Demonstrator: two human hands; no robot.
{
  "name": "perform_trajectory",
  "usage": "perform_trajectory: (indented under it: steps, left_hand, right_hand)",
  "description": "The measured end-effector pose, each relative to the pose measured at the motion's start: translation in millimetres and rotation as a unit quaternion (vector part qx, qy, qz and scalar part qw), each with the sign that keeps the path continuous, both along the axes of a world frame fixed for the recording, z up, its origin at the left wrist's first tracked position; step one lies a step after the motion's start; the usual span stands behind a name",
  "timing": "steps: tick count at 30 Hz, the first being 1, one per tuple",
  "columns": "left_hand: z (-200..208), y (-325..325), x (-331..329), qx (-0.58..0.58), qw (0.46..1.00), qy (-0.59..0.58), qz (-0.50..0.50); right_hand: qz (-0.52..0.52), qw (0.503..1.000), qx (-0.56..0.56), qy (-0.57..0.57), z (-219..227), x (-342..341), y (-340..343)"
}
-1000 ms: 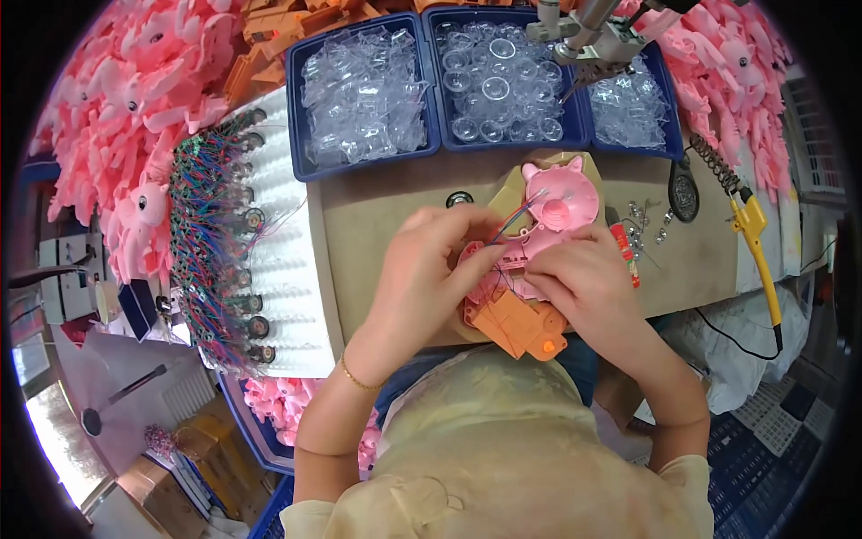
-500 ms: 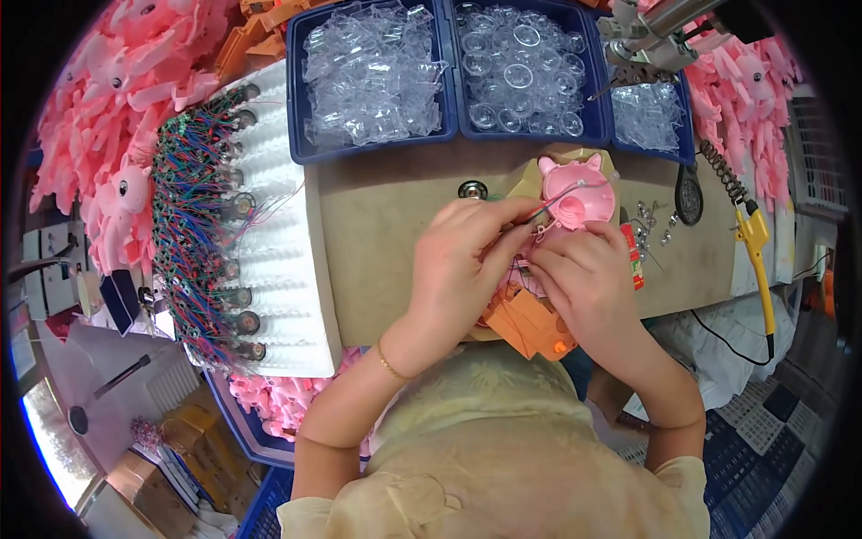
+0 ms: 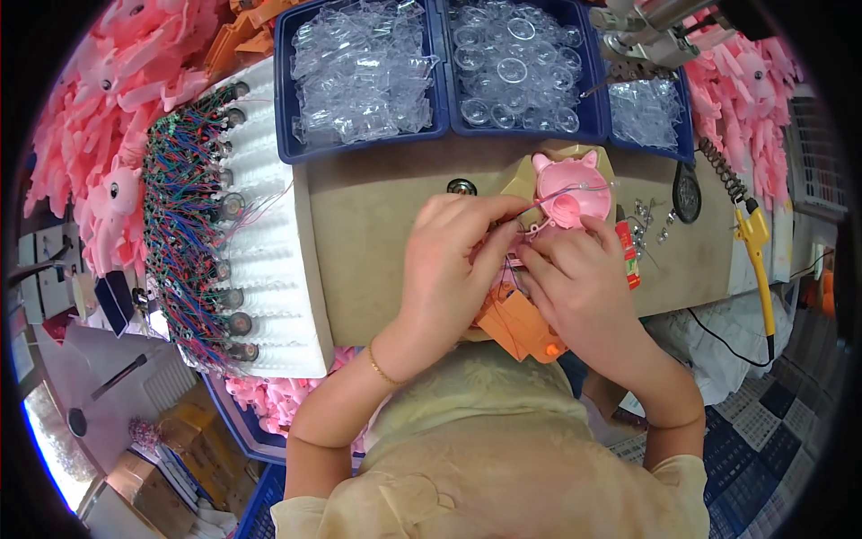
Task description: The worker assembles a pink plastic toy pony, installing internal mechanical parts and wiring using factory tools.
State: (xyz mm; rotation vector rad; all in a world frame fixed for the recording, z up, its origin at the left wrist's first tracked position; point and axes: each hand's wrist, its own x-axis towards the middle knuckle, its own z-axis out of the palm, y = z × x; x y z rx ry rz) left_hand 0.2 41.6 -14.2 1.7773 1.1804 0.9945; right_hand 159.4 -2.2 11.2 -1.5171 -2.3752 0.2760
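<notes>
A pink toy half shell [image 3: 549, 168] with small ears lies hollow side up in a tan holder [image 3: 607, 162], thin wires [image 3: 575, 188] crossing its opening. My left hand [image 3: 449, 260] pinches the wires between thumb and forefinger, at the shell's lower left edge. Close beside it, my right hand [image 3: 579, 278] has its fingers bent and pressed together over the lower part of the toy; what is in them is hidden. Below the fingertips sits an orange plastic housing [image 3: 514, 322], with dark wires running onto it. A small round speaker [image 3: 462, 187] rests on the table beyond my left hand.
Blue bins [image 3: 359, 153] of clear plastic parts line the back. A white foam tray [image 3: 301, 269] with wired speakers is left. Pink toy parts [image 3: 117, 193] pile beyond it. Small metal pieces [image 3: 645, 216], a black oval object [image 3: 687, 193] and a yellow-handled tool [image 3: 754, 234] are right.
My left hand has shifted slightly left and down, its pinch still on the wires. My right hand has edged left over the toy. The whole view has slid a little.
</notes>
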Motion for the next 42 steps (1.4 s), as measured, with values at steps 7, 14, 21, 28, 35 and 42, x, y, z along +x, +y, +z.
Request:
perform_trajectory:
  steps: [7, 14, 21, 28, 35, 42]
  left_hand:
    - [1.8, -0.7, -2.4, 0.009, 0.999, 0.048, 0.002]
    - [0.0, -1.6, -0.2, 0.027, 0.999, 0.013, 0.018]
    - [0.9, -1.1, 1.0, 0.003, 1.000, -0.006, 0.017]
    - [3.2, -2.4, -1.2, -0.016, 1.000, -0.018, 0.008]
    - [18.5, 3.0, -11.8, -0.059, 0.998, -0.037, 0.002]
    - [33.7, 7.0, -11.3, 0.015, 0.992, 0.121, 0.020]
  right_hand:
    - [0.017, 0.998, -0.056, 0.024, -4.1, 11.4, 4.8]
    - [0.004, 0.997, -0.051, 0.062, -4.7, 9.3, 8.9]
    - [0.012, 0.995, -0.079, 0.055, -1.5, 9.1, 12.7]
    - [-0.015, 0.999, -0.042, -0.025, 1.8, -4.4, 6.9]
    - [-0.061, 0.994, -0.090, -0.009, 41.0, 0.1, -47.4]
    - [-0.074, 0.975, -0.207, 0.006, 49.2, -11.3, -40.6]
